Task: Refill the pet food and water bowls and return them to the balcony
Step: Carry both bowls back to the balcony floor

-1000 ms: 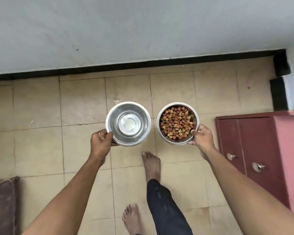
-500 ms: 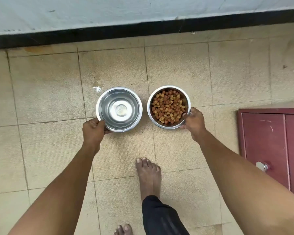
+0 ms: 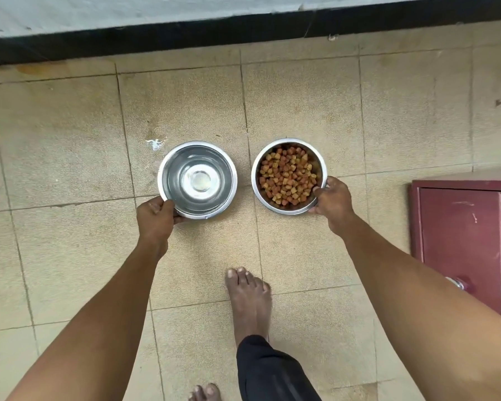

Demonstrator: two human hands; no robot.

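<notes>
Only the head view to go on here. Two round stainless-steel bowls are seen side by side, close but not touching, low over the beige tiled floor point(image 3: 70, 157); whether they're actually resting on it can't be told. Both are held level, mouths facing straight up. Being circular, no long axis is shown. The water bowl point(image 3: 171, 175) on the left is shiny, with a flat disc at the bottom, and its near rim is gripped by the left hand point(image 3: 154, 218), thumb hooked over the edge. The food bowl point(image 3: 255, 175) is filled with chunky brown and tan kibble point(image 3: 288, 176), and its near-right rim is pinched by the right hand point(image 3: 333, 204). A small wet splash point(image 3: 154, 143) is spotted just beyond the water bowl. A matte maroon cabinet point(image 3: 463, 238) is seen at right.
</notes>
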